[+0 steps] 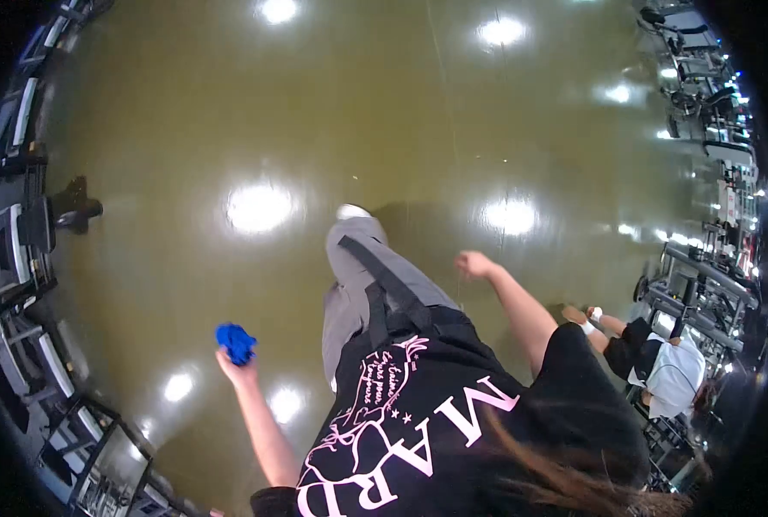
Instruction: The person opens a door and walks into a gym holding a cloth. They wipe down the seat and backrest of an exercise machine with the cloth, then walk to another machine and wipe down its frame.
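My left hand (pixel 237 369) is out to the left of my body, its fingers closed on a crumpled bright blue cloth (pixel 237 343). The bunched cloth hides most of the fingertips. On the other side, my right hand (pixel 472 264) hangs in the air in front of my hip, away from any object. Its fingers look loosely curled, slightly blurred, and nothing shows in them. Below me are my black printed shirt (pixel 418 414) and grey trousers (pixel 345 276), with one white shoe (pixel 352 211) stretched forward.
A glossy olive floor (pixel 384 103) reflects the ceiling lights. Gym machines (pixel 22 250) line the left edge, with more equipment (pixel 699 276) along the right. To my right is another person in a white and black top (pixel 673 375), near that equipment.
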`<move>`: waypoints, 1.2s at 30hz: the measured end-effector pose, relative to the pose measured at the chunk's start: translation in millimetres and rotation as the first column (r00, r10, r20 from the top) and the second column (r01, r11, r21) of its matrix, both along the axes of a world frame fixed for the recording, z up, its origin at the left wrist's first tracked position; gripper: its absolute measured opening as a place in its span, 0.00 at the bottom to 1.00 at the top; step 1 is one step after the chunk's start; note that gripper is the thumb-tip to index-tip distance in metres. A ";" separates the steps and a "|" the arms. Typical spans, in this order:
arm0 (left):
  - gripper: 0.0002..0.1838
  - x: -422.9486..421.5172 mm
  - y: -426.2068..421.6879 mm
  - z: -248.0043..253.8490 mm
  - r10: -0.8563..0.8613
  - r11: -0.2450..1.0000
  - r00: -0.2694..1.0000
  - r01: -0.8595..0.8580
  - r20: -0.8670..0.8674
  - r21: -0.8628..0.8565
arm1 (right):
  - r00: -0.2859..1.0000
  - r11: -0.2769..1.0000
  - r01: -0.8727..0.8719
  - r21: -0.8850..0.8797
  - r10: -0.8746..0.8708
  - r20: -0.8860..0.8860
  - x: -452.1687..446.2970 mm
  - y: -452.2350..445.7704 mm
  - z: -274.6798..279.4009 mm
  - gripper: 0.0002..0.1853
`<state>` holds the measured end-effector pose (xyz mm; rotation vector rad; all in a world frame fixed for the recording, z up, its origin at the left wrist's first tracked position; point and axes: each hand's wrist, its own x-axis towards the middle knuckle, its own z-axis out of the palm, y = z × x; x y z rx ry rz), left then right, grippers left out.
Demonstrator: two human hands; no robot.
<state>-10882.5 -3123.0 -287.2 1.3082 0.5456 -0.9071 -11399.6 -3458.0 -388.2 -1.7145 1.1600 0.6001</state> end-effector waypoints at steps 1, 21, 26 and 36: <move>0.22 -37.2 45.9 -11.5 0.100 0.995 0.995 -0.100 0.009 0.017 | 0.957 0.961 0.231 0.154 -0.253 0.144 12.3 -12.1 11.0 0.11; 0.17 -633.4 13.7 10.7 0.106 0.994 0.978 -0.104 0.180 -0.017 | 0.806 0.785 0.592 0.185 -0.581 -0.116 -610.7 42.5 -42.8 0.12; 0.15 -701.9 52.1 31.0 0.000 0.999 0.983 -0.010 0.186 0.053 | 0.909 0.920 0.365 0.142 -0.320 -0.267 -732.2 107.8 -8.2 0.13; 0.17 -1349.3 268.6 -5.9 0.520 0.833 0.830 -0.441 -0.201 0.335 | 0.889 0.882 0.457 0.114 -0.450 -0.084 -993.3 56.9 -10.7 0.12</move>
